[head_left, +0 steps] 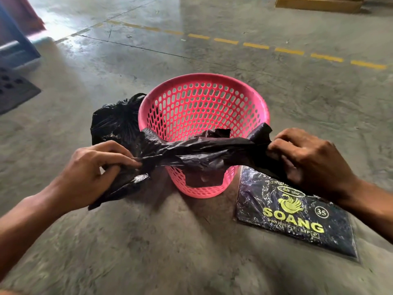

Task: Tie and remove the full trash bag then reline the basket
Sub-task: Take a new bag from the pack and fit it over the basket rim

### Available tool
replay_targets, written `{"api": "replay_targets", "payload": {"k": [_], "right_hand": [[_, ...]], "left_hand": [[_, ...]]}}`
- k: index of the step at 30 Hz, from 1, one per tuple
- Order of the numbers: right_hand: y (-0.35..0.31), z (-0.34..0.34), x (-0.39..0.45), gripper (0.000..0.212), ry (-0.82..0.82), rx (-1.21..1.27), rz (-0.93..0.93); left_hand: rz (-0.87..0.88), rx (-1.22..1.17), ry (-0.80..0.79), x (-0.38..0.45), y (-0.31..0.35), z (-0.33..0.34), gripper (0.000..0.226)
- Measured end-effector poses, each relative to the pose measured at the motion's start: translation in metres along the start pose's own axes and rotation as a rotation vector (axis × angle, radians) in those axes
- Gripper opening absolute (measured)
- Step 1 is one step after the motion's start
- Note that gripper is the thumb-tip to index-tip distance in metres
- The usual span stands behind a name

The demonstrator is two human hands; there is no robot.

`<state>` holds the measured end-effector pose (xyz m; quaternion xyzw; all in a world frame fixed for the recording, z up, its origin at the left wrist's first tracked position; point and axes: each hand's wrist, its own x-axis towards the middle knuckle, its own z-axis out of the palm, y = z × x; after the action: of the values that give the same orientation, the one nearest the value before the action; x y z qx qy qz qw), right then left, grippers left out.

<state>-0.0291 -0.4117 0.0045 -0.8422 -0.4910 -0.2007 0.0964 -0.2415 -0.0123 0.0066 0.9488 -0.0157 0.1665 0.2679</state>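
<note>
A pink perforated basket [204, 103] stands on the concrete floor with nothing lining it. A tied, full black trash bag [114, 120] rests on the floor against its left side. A fresh black bag [197, 152] is stretched crumpled across the near rim of the basket. My left hand [93, 167] grips its left end and my right hand [308, 156] grips its right end. Both hands hover just in front of the basket.
A flat pack of black bags [297, 216] with yellow SOANG print lies on the floor right of the basket, partly under my right wrist. A dark perforated mat [12, 88] lies far left. A dashed yellow line [255, 45] crosses the floor behind.
</note>
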Motion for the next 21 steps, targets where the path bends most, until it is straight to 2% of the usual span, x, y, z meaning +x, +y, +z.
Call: {"api": "replay_targets", "payload": {"k": [3,4,6,10,14,21], "right_hand": [[-0.001,-0.002,0.002,0.026,-0.044,-0.051,0.054],[-0.001,-0.003,0.003,0.034,-0.075,-0.061,0.074],[-0.001,-0.004,0.003,0.054,-0.111,-0.088,0.106],[0.001,-0.003,0.001,0.079,-0.156,-0.134,0.16],[0.011,0.002,-0.004,0.092,-0.232,-0.103,0.236],[0.03,0.012,-0.005,0.105,-0.282,-0.024,0.34]], "left_hand": [[-0.046,0.1,0.187,0.002,0.011,0.007,0.027],[-0.062,0.136,0.234,0.003,0.014,0.01,0.02],[-0.096,0.198,0.264,0.004,0.015,0.014,0.026],[-0.169,0.287,0.21,0.006,0.01,0.014,0.05],[-0.324,0.406,0.04,0.007,0.001,0.017,0.095],[-0.39,0.422,-0.027,0.02,-0.024,0.01,0.119]]}}
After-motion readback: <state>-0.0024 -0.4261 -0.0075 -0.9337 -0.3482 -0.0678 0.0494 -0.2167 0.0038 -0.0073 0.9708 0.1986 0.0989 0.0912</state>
